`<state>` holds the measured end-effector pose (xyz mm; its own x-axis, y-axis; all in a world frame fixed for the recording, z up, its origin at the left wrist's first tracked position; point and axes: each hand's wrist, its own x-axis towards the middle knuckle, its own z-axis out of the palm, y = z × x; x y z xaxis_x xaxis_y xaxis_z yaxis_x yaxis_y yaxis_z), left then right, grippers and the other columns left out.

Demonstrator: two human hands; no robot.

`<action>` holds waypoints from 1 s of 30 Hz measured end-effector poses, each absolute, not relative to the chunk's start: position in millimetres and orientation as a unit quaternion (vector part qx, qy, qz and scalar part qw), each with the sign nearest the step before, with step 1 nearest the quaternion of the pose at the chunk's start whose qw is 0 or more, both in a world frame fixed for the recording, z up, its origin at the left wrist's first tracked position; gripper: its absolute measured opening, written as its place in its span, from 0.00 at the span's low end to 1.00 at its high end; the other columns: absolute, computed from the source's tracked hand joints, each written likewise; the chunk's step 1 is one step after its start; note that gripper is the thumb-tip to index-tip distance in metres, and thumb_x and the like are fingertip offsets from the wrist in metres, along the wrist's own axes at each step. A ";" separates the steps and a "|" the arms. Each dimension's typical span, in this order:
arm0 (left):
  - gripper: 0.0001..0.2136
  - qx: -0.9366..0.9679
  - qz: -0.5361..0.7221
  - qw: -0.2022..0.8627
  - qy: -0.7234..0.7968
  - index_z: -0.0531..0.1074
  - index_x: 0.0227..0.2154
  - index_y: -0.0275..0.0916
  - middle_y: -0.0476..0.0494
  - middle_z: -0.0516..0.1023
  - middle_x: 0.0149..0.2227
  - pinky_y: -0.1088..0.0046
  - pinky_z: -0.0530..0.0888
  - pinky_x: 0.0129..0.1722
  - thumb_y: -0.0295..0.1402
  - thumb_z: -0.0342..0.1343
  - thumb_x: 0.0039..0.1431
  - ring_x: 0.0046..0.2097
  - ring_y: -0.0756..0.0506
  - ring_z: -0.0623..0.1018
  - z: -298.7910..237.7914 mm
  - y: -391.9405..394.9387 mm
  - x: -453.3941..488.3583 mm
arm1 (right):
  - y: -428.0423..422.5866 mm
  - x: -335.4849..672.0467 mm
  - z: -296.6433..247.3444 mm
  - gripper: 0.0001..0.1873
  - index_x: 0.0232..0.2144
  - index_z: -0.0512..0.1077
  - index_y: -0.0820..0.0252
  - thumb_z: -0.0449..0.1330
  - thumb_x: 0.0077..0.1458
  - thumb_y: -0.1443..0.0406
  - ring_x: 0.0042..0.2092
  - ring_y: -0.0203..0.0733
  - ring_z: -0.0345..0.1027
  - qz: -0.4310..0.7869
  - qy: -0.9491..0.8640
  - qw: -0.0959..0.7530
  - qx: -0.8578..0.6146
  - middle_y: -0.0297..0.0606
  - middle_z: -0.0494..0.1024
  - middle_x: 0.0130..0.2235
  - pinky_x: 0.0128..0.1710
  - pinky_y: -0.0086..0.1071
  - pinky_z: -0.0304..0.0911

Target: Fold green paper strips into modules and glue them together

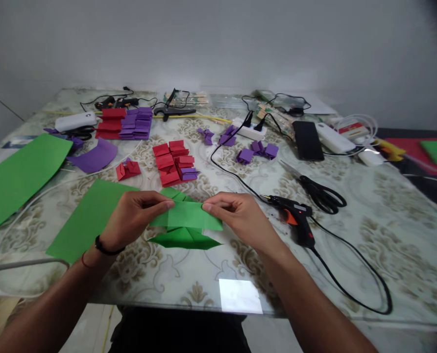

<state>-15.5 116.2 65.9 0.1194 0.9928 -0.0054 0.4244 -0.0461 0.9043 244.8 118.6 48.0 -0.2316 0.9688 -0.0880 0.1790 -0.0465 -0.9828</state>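
Note:
A creased green paper piece [185,216] is held between my two hands just above the table. My left hand [139,215] pinches its upper left part between thumb and fingers. On the other side, my right hand [236,213] pinches the upper right part in the same way. The near flap of the folded paper bows outward, and its far part spreads behind my fingertips. Beside my left wrist lies a flat green sheet [89,220]. To the right of my right hand, a black glue gun [294,211] with an orange trigger rests on its side.
Black-handled scissors [319,193] lie beyond the glue gun. Folded red paper blocks [169,162] and purple paper pieces [245,156] sit farther back. A white power strip [246,128] and a phone [308,140] stand behind. The glue gun's cord [351,250] loops along the right side.

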 end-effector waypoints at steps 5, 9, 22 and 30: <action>0.14 0.637 0.336 0.434 0.542 0.86 0.33 0.40 0.45 0.87 0.32 0.75 0.75 0.32 0.46 0.69 0.58 0.32 0.46 0.81 63.3 116.8 -14.4 | 119.2 242.3 48.8 0.16 0.34 0.86 0.58 0.72 0.54 0.51 0.29 0.39 0.71 0.524 -0.572 0.381 -0.503 0.37 0.85 0.31 0.28 0.31 0.62; 0.14 0.645 0.276 0.493 0.515 0.84 0.36 0.40 0.48 0.85 0.32 0.76 0.74 0.30 0.45 0.71 0.56 0.31 0.46 0.80 58.8 117.8 -13.9 | 120.8 243.3 46.8 0.19 0.34 0.86 0.58 0.72 0.53 0.48 0.29 0.39 0.70 0.523 -0.573 0.379 -0.504 0.37 0.85 0.31 0.27 0.31 0.62; 0.13 0.716 0.179 0.451 0.502 0.79 0.25 0.39 0.52 0.74 0.23 0.77 0.65 0.26 0.43 0.71 0.53 0.28 0.49 0.70 67.8 115.2 -8.8 | 116.1 241.5 49.0 0.24 0.36 0.87 0.56 0.69 0.58 0.42 0.31 0.41 0.73 0.522 -0.622 0.335 -0.478 0.37 0.84 0.32 0.30 0.32 0.66; 0.18 0.516 0.402 0.509 0.559 0.80 0.36 0.37 0.50 0.78 0.28 0.76 0.68 0.24 0.44 0.74 0.50 0.26 0.49 0.73 61.5 113.6 -9.3 | 122.4 250.9 45.9 0.38 0.57 0.80 0.53 0.75 0.50 0.41 0.52 0.52 0.81 0.659 -0.536 0.413 -0.329 0.44 0.86 0.52 0.54 0.43 0.76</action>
<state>-9.3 113.6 61.5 0.0512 0.9866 -0.1551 0.1674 0.1446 0.9752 250.9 122.4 45.9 -0.4436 0.8962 0.0095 -0.1913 -0.0844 -0.9779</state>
